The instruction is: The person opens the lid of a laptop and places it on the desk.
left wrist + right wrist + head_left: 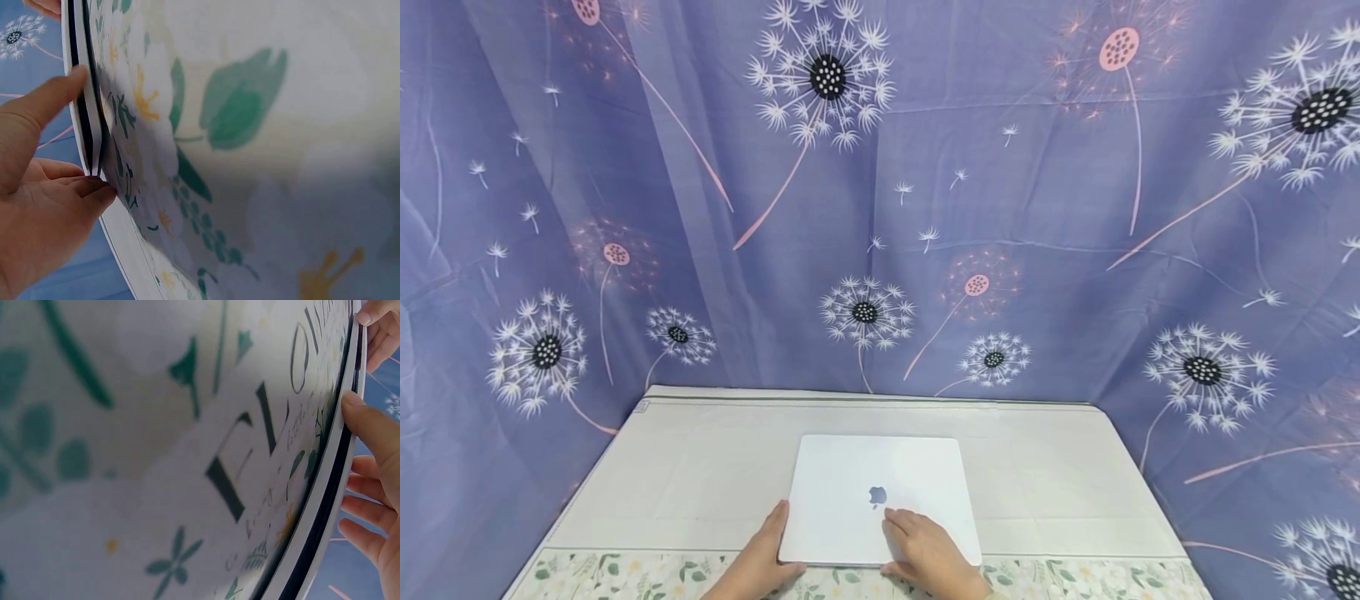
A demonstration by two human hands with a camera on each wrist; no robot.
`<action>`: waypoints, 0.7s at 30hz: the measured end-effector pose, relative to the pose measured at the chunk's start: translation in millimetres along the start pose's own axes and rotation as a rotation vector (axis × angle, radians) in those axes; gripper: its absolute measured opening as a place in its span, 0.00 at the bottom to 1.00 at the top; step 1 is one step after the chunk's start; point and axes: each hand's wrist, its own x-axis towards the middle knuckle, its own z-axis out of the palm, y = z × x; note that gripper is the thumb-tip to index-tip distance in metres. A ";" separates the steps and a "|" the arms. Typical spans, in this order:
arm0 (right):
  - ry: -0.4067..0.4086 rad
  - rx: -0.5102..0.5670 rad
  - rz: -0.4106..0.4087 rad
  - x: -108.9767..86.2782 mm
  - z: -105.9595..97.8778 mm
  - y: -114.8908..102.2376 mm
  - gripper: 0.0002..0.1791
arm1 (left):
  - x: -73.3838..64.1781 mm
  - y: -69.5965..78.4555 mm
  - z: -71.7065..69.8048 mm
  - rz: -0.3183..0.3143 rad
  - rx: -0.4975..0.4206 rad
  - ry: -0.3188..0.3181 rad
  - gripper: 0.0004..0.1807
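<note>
A silver laptop (842, 475) with a dark apple logo lies flat on the table, its lid (917, 467) down. Both wrist views catch its front edge, where a narrow dark gap runs between lid and base (326, 481). My left hand (760, 554) holds the front left corner, thumb on the front edge (92, 125) and fingers along the left side. On the lid, just right of the logo, rest the extended fingers of my right hand (928, 554). Its thumb (369, 425) touches the front edge of the base.
A pale cover (707, 475) lies over the table, with a leaf-and-flower printed band (647, 575) with some lettering along the near edge. Purple-blue dandelion curtains (925, 333) hang behind the table and at both sides.
</note>
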 end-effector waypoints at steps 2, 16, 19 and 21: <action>0.005 -0.009 -0.005 -0.6 -0.5 -0.2 0.34 | 0.0 0.2 0.4 0.001 0.009 -0.001 0.58; 0.087 -0.055 -0.063 -2.8 -8.8 -2.5 0.27 | 2.7 -1.4 -2.1 -0.060 0.083 0.069 0.66; 0.121 -0.066 -0.081 -2.8 -10.2 -2.1 0.25 | 4.0 -3.2 -2.9 -0.061 0.094 0.089 0.68; 0.134 -0.069 -0.086 -2.5 -11.3 -2.0 0.25 | 4.5 -4.6 -3.4 -0.064 0.096 0.099 0.68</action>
